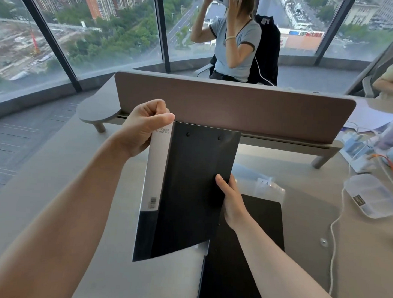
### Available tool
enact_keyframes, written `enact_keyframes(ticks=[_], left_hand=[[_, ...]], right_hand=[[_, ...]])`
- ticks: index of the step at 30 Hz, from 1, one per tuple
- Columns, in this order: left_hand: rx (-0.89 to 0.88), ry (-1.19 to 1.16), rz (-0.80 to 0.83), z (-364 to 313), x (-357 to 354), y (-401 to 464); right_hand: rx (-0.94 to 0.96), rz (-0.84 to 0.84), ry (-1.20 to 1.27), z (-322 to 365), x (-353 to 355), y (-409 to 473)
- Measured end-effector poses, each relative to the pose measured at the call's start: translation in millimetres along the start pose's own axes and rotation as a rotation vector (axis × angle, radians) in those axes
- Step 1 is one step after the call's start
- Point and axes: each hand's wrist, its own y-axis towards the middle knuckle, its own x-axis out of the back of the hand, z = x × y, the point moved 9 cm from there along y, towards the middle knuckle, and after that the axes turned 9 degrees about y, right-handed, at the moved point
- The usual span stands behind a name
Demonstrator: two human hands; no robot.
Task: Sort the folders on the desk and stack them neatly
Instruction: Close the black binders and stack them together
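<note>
Black folder [189, 188] with a white spine label, raised off the grey surface [56, 177] and tilted, top edge near the divider panel [232, 105], lower corner hanging above the surface. Two small rivets near its top edge; a barcode low on the white label.

Left hand [140, 129] at the folder's upper left corner, grip clenched on that corner, thumb pressed over the top of the white label, fingers curled behind. Right hand [230, 201] at the folder's right edge, about mid-height, grip pinching the cover: thumb on the front face, fingers wrapped behind and out of sight.

Second black folder [255, 229] flat on the surface below and to the right of the raised one, partly covered by it and by the right forearm. Clear plastic sleeve [265, 184] marked "A4" lying on the surface just beyond the flat folder's far edge, touching or slightly under it; cannot tell which.

To the right, a clear compartmented plastic box [372, 197] on the surface, well apart from the folders, with a white cable [334, 231] looping along the surface beside it. Farther right, near the divider's end, a white power strip [360, 159] with an orange cord.

Beyond the divider, a seated person [235, 43] in a light blue shirt, both hands raised to the head, before tall windows.
</note>
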Motion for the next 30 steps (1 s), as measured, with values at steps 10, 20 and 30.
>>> enact_keyframes(ticks=[10, 20, 30], left_hand=[[0.022, -0.303, 0.036, 16.4, -24.8, 12.2], [0.007, -0.301, 0.003, 2.6, -27.3, 28.0], [0.258, -0.308, -0.145, 91.2, -59.2, 19.9]], right_hand=[[0.014, -0.101, 0.069, 3.3, 28.6, -5.5], [0.108, -0.176, 0.089, 26.7, 43.0, -11.7], [0.114, -0.435, 0.014, 12.9, 110.5, -31.1]])
